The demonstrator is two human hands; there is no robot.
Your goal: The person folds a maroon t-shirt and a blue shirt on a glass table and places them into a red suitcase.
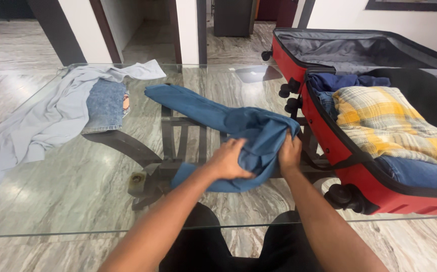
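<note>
blue garment (238,132) bunched on glass surface (77,191) beside open red suitcase (352,171) | left hand (227,160) and right hand (289,153) both clamped on its near end | best to smooth cloth flat, align edges before each fold

- Left hand (227,160): fingers curl into the blue garment (238,128); fingertips hidden in the cloth.
- Right hand (289,153): fingers buried in the same fold; only the back of the hand shows.
- Red suitcase (352,174): cut off by the right edge; far corner out of view.
- Yellow plaid cloth (389,121): covers the clothes beneath it.
- Pale grey cloth (37,121): runs off the left edge.
- Folded denim piece (106,105): partly covered by the grey cloth; the patch at its edge is too small to tell.
</note>
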